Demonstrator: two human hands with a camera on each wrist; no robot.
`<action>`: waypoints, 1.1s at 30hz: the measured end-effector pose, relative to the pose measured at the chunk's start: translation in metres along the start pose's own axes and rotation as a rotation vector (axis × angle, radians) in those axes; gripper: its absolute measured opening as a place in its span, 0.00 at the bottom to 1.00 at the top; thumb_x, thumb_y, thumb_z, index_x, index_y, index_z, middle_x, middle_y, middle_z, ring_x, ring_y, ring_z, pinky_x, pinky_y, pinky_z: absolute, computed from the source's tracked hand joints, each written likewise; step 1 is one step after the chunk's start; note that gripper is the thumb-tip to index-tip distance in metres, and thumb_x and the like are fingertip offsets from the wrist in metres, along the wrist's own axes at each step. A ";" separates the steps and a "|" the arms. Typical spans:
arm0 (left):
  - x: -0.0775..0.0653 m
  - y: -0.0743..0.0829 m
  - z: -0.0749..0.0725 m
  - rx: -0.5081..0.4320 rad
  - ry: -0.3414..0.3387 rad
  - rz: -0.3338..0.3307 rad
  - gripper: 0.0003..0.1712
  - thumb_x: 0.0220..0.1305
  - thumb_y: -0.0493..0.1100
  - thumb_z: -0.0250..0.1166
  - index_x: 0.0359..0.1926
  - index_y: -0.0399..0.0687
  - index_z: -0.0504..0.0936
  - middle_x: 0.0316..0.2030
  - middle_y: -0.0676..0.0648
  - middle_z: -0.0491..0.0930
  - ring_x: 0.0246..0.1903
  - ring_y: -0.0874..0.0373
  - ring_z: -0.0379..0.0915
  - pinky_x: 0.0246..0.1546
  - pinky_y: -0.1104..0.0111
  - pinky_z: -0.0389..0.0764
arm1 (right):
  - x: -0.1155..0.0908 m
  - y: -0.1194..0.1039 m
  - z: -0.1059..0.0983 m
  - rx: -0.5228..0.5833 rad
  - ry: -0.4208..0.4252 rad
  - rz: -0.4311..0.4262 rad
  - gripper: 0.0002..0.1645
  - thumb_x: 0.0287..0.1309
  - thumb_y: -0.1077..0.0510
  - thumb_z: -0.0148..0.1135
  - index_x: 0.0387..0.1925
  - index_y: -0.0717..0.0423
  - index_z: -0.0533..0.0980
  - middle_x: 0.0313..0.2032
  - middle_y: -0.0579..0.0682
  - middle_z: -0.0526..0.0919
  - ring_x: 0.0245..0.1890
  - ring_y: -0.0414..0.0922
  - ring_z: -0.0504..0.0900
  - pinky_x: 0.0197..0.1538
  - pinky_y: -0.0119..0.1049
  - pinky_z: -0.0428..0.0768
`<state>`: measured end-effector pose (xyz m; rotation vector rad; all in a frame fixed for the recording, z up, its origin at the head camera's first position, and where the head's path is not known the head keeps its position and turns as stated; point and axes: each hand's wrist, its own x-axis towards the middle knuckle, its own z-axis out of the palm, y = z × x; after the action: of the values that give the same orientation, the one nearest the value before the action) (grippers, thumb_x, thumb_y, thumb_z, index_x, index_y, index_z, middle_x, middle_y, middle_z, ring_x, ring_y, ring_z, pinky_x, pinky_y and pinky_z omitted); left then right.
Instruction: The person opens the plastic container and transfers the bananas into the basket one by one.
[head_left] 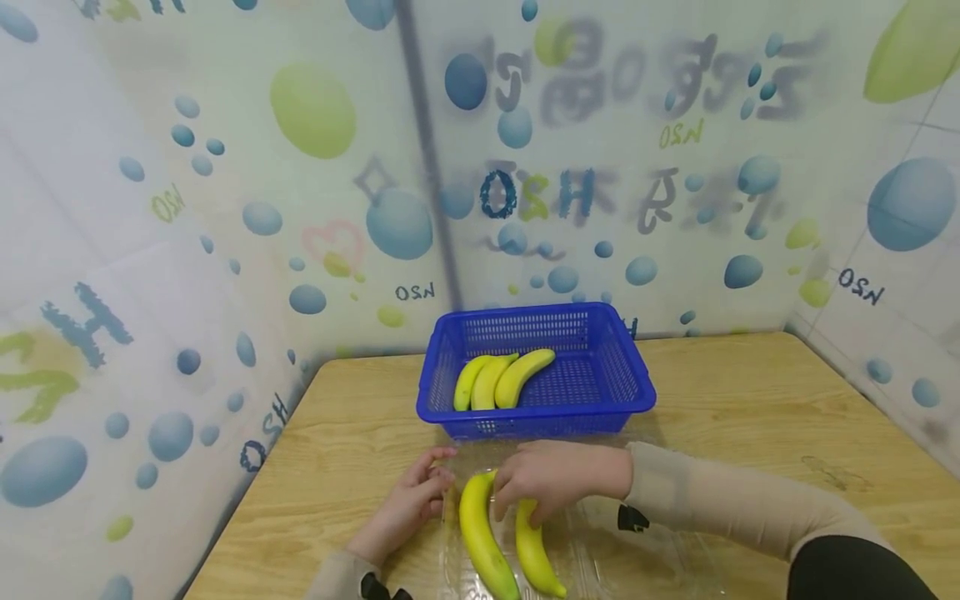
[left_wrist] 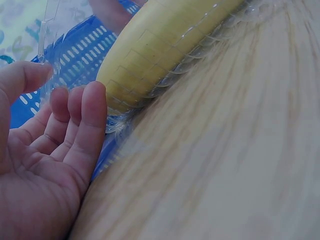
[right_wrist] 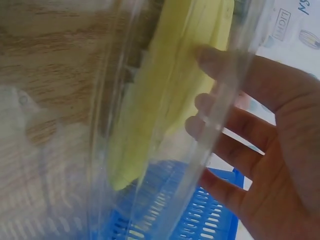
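Note:
Two yellow bananas lie side by side in a clear plastic box (head_left: 585,533). The left banana (head_left: 480,533) is the longer in view; the right banana (head_left: 536,554) has its far end partly under my right hand. My right hand (head_left: 551,475) reaches down over it, thumb and fingers spread apart. In the right wrist view, the thumb appears to touch a banana (right_wrist: 142,110); plastic partly covers the view of the fingertips. My left hand (head_left: 408,504) rests at the box's left edge, fingers loosely bent, with the fingertips close to the plastic in the left wrist view.
Behind the box stands a blue perforated basket (head_left: 600,387) holding three bananas (head_left: 495,379) on its left side. A wooden table (head_left: 757,417) lies beneath everything. Patterned curtains (head_left: 360,225) with blue and green spots enclose the back and both sides.

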<state>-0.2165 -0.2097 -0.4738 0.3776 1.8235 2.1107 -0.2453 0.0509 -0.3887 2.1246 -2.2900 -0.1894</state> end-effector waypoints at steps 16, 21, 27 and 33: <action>0.004 0.005 -0.001 0.025 0.011 -0.010 0.29 0.69 0.36 0.54 0.65 0.30 0.53 0.36 0.49 0.70 0.31 0.64 0.69 0.31 0.72 0.76 | 0.005 -0.002 0.005 0.016 -0.025 -0.072 0.25 0.42 0.59 0.72 0.45 0.34 0.82 0.38 0.31 0.78 0.37 0.29 0.72 0.39 0.21 0.67; 0.004 0.004 0.000 0.015 0.011 -0.011 0.28 0.69 0.36 0.54 0.65 0.31 0.54 0.36 0.49 0.71 0.31 0.64 0.69 0.30 0.72 0.76 | 0.005 -0.004 0.011 0.030 -0.023 -0.069 0.30 0.38 0.63 0.71 0.46 0.34 0.81 0.36 0.32 0.77 0.37 0.30 0.71 0.41 0.22 0.67; 0.004 0.003 -0.001 0.006 0.007 -0.009 0.28 0.69 0.36 0.54 0.64 0.32 0.56 0.35 0.49 0.71 0.31 0.64 0.69 0.29 0.72 0.76 | 0.003 -0.003 0.017 0.045 0.008 -0.084 0.29 0.39 0.64 0.71 0.45 0.35 0.80 0.36 0.33 0.76 0.36 0.30 0.71 0.42 0.22 0.68; 0.002 0.000 -0.001 0.008 0.006 -0.010 0.28 0.70 0.36 0.54 0.65 0.32 0.55 0.35 0.49 0.70 0.31 0.64 0.69 0.30 0.72 0.76 | 0.002 -0.001 0.021 0.046 0.030 -0.107 0.26 0.41 0.62 0.71 0.43 0.35 0.81 0.36 0.33 0.76 0.36 0.30 0.71 0.39 0.20 0.66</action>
<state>-0.2187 -0.2100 -0.4745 0.3638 1.8348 2.1008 -0.2461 0.0503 -0.4100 2.2575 -2.1874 -0.1054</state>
